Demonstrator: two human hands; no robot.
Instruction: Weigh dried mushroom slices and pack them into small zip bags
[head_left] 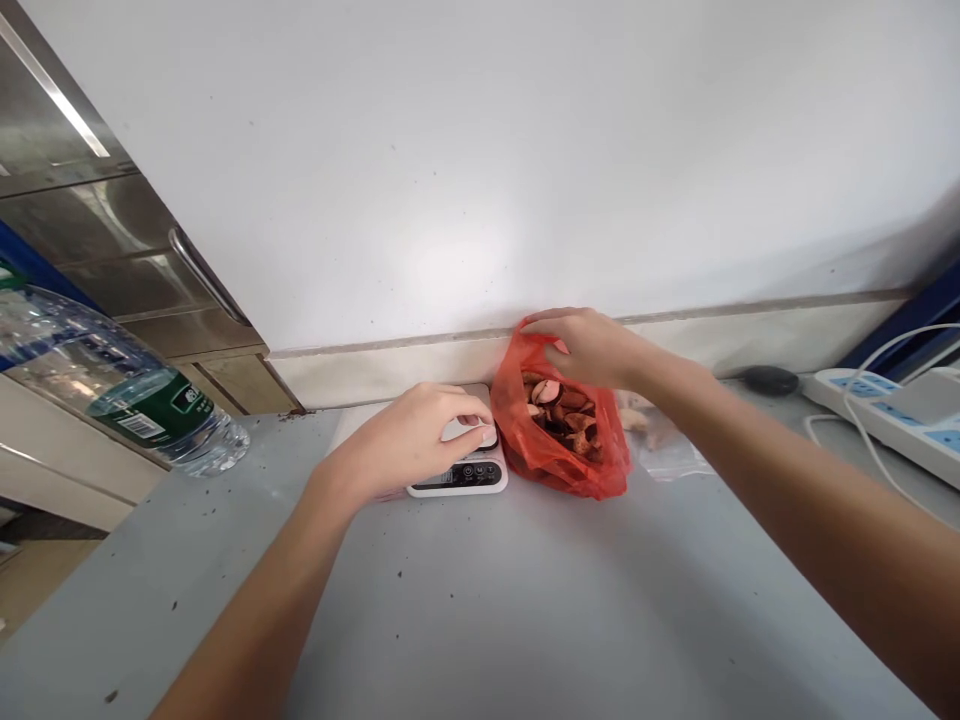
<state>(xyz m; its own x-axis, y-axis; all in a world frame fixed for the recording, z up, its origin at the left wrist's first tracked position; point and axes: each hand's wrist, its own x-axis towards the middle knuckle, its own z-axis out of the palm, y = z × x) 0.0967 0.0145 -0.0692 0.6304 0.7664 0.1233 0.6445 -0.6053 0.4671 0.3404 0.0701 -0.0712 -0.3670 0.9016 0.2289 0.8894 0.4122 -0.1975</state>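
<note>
A small pink and white kitchen scale (466, 474) with a dark display stands on the grey counter near the wall. My left hand (409, 435) lies over its platform, fingers curled down onto a small pale object there that I cannot make out. Just right of the scale sits an open red plastic bag (570, 455) holding brown and pinkish dried slices. My right hand (589, 345) is over the bag's mouth, fingers pinching its upper rim.
A clear plastic bag (667, 450) with pale pieces lies right of the red bag. A dark oval object (769, 380) lies by the wall. A white power strip (892, 410) with cables is at the right. A large water bottle (112, 385) lies at the left, by steel drawers (112, 240).
</note>
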